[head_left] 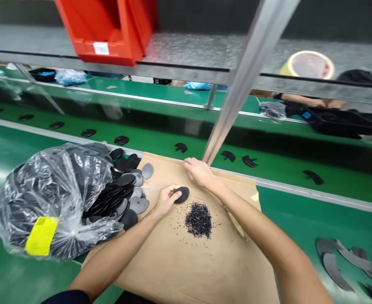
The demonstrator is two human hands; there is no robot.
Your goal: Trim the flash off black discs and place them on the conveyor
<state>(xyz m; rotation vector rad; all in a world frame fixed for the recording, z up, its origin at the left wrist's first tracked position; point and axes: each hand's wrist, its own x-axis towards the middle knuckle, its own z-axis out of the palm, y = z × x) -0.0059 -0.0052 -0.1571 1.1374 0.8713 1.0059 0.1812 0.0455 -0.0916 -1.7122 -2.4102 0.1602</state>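
Observation:
My left hand (pixel 167 199) pinches a flat black oval disc (pixel 182 195) by its left edge, just above the cardboard sheet (pixel 186 266). Close below the disc, a heap of tiny black pieces (pixel 199 220) lies on the cardboard, with strays scattered around it. My right hand (pixel 198 171) is at the far edge of the cardboard, beside the foot of the metal post (pixel 233 97). Its fingers are curled together, and whatever they may hold is hidden. Left of the cardboard, many black and grey oval discs (pixel 124 190) spill from a clear plastic bag (pixel 53 198).
Behind the cardboard, a green belt (pixel 154 145) carries spaced black parts. A shelf above holds a red bin (pixel 106 33) and a tape roll (pixel 309 64). Curved grey parts (pixel 338 261) lie at right. Another person's hands (pixel 327 103) are beyond, near a black tray (pixel 341 122).

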